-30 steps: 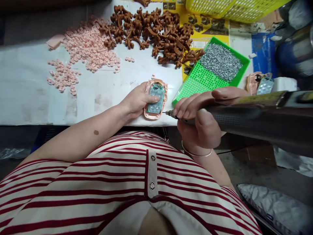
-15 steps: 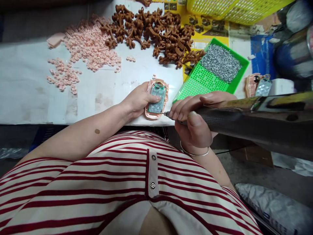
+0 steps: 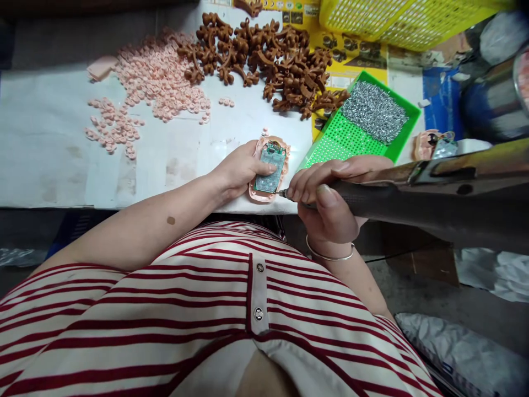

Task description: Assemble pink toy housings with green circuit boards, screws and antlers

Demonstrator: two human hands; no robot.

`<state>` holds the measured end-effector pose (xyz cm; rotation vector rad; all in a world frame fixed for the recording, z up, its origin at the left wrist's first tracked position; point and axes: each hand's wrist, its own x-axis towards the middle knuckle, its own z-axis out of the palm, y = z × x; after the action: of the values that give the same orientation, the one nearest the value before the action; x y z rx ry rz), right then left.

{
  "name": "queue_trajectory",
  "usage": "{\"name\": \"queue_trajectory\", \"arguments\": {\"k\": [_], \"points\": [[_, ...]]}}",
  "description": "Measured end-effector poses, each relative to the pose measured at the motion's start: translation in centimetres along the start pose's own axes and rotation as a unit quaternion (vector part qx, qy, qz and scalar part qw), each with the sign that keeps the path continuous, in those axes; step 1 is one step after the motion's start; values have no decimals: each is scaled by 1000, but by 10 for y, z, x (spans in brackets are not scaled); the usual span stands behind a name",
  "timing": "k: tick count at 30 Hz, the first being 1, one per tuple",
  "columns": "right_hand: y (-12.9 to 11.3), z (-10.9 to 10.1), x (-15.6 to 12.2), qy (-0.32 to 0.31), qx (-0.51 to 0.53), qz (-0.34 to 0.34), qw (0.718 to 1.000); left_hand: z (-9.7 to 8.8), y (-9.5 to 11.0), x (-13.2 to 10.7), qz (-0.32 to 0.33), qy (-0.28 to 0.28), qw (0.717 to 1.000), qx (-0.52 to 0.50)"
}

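R hand [image 3: 330, 207] closed round el. screwdriver [image 3: 417, 198], bit tip at lower-right corner of PCB [image 3: 270, 168]. L hand [image 3: 237, 172] clamps pink casing [image 3: 261, 196] w/ PCB seated in it, flat on table [image 3: 49, 160] near front edge. Just R of it: green tray [image 3: 330, 148], screws [image 3: 374, 110] heaped at its far end. Further back: brown parts [image 3: 268, 55] and pink rings [image 3: 157, 82], in loose piles.

Screwdriver [image 3: 433, 193] running off right edge, pink shell [image 3: 285, 160] partly hidden under left hand [image 3: 237, 171]
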<state>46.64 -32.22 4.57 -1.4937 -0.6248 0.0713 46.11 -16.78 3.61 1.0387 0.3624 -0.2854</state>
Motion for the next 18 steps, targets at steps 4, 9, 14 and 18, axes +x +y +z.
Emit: {"name": "queue_trajectory", "arguments": {"k": [4, 9, 14, 18], "points": [[-8, 1, 4, 40, 112, -96, 988, -1, -3, 2, -18, 6, 1000, -14], [-30, -7, -6, 35, 93, -81, 992, -7, -4, -9, -46, -37, 998, -32], [-52, -4, -17, 50, 67, -98, 992, -9, -7, -20, -15, -44, 999, 20], [-64, 13, -9, 126, -12, -103, 987, -9, -8, -20, 20, -10, 999, 50]]}}
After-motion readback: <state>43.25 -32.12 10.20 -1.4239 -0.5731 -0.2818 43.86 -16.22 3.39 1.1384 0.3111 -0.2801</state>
